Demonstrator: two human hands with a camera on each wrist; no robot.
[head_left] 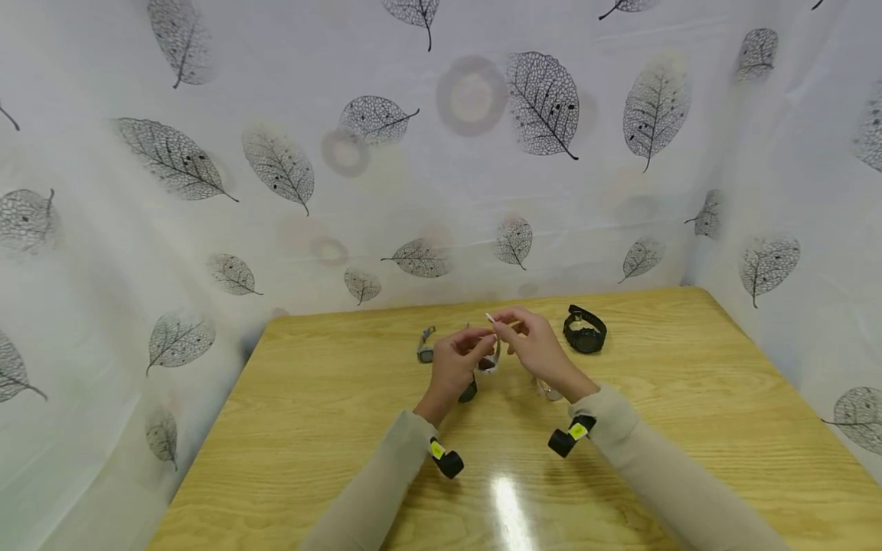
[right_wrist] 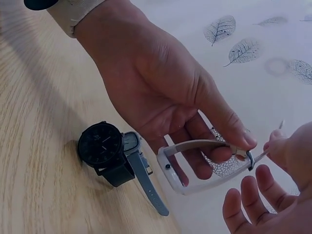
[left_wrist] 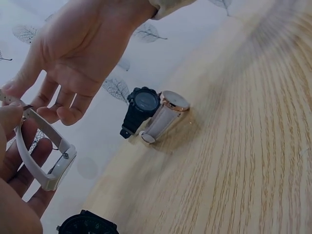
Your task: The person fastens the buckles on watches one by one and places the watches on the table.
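A white wristwatch [head_left: 488,367] is held up between both hands above the table, its strap looped through the buckle. My left hand [head_left: 455,360] pinches the strap near the buckle with thumb and index finger; in the right wrist view this left hand [right_wrist: 161,78] shows its thumb pressed there. From the other side my right hand [head_left: 534,348] pinches the strap's free end, its other fingers loosely bent. The left wrist view shows the white watch [left_wrist: 61,168] edge-on, with a small crown on its case. Its dial is mostly turned away in the wrist views.
A black round-dial watch [right_wrist: 101,145] and a grey-strapped watch [right_wrist: 152,190] lie by the left hand. A black digital watch [head_left: 586,338] and a pale-strapped, rose-gold watch [left_wrist: 163,117] lie on the right. A leaf-print curtain [head_left: 441,191] hangs behind the wooden table [head_left: 310,413].
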